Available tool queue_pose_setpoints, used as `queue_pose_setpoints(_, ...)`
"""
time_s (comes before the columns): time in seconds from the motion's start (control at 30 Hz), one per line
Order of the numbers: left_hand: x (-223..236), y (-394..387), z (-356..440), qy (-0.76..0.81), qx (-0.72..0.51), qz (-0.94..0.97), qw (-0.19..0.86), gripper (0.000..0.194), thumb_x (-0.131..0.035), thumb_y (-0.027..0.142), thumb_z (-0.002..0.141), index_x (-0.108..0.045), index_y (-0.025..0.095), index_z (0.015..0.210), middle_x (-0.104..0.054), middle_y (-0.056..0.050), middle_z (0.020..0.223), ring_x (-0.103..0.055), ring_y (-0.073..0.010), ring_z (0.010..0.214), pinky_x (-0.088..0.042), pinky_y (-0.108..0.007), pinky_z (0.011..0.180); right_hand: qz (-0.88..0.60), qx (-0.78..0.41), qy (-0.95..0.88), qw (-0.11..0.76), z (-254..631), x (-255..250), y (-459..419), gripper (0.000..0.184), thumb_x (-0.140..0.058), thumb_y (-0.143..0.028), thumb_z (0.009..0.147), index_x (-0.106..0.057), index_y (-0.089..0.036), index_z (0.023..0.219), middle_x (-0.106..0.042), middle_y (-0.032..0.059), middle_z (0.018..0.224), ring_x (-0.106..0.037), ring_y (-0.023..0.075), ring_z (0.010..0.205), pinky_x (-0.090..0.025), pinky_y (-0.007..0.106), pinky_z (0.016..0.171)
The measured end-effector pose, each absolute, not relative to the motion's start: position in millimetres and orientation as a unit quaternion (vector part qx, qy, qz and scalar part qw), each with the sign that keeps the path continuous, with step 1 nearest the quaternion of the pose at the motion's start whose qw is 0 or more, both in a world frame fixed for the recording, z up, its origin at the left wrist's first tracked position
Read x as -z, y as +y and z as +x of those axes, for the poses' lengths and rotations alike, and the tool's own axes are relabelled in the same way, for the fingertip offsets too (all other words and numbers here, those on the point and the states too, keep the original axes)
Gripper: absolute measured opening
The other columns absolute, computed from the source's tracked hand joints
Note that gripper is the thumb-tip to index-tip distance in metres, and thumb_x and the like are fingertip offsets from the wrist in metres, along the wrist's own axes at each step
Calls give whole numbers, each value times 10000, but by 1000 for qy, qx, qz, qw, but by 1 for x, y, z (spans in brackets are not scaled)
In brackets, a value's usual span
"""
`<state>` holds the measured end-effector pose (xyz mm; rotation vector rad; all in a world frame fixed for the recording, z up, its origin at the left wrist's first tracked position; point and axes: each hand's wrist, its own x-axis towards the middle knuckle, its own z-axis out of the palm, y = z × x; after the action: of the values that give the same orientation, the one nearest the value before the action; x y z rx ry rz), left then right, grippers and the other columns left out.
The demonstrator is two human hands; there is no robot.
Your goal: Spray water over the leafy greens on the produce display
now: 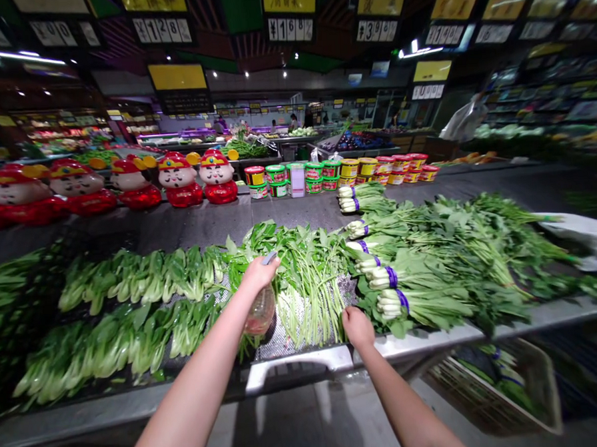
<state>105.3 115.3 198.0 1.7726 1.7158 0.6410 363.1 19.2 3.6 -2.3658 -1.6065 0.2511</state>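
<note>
My left hand is wrapped round the neck of a clear spray bottle with a grey-blue spray head. The bottle hangs over the left side of a heap of leafy greens with long thin stems, spread on a perforated metal tray. At the tray's front right corner my right hand is closed, close to the stem ends; what its fingers hold, if anything, is hidden. Just right of it lie bundles of white-stemmed greens tied with purple bands.
Rows of bok choy fill the left of the display. Behind stand red figurines and stacked tubs. A metal rail edges the front, with a plastic crate below right. Price signs hang overhead.
</note>
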Motion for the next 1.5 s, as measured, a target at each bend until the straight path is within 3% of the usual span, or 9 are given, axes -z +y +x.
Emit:
queue_pose_setpoints(0.17,-205,119,95,648,-237,667,281,339,-496,479,793,-633,182,704,-679,-72,712,-612,-207,614,-439,-302,575,-815,-86,-556,137,363,-5,19,357,-326,-294,920,-659,-178,861,-668,76,944,-603,130,772,-347,220,652)
queue_pose_setpoints(0.37,-203,109,90,685,-201,652,254,351,-488,494,792,-649,183,771,-693,-81,773,-638,-241,709,-451,-326,634,-815,-88,-558,134,363,-7,18,348,-328,-298,919,-648,-179,852,-670,74,939,-608,137,779,-337,225,633)
queue_pose_setpoints(0.7,-194,111,63,660,-289,642,263,413,-450,542,808,-666,190,805,-680,-54,742,-614,-185,623,-444,-276,579,-813,-82,-561,129,363,-6,18,344,-339,-295,914,-653,-182,831,-676,76,920,-609,138,757,-332,237,617)
queue_pose_setpoints(1.2,-168,107,33,697,-291,595,272,395,-475,526,806,-647,183,714,-675,-51,666,-608,-166,586,-450,-266,563,-815,-85,-561,118,363,-5,18,350,-335,-305,912,-663,-192,869,-678,84,950,-618,149,776,-353,228,630)
queue_pose_setpoints(1.5,-167,84,17,683,-321,596,273,427,-461,523,801,-676,161,876,-683,-60,755,-610,-178,628,-453,-264,546,-813,-83,-564,115,364,-5,18,359,-317,-294,906,-653,-181,849,-678,88,947,-618,156,768,-339,235,618)
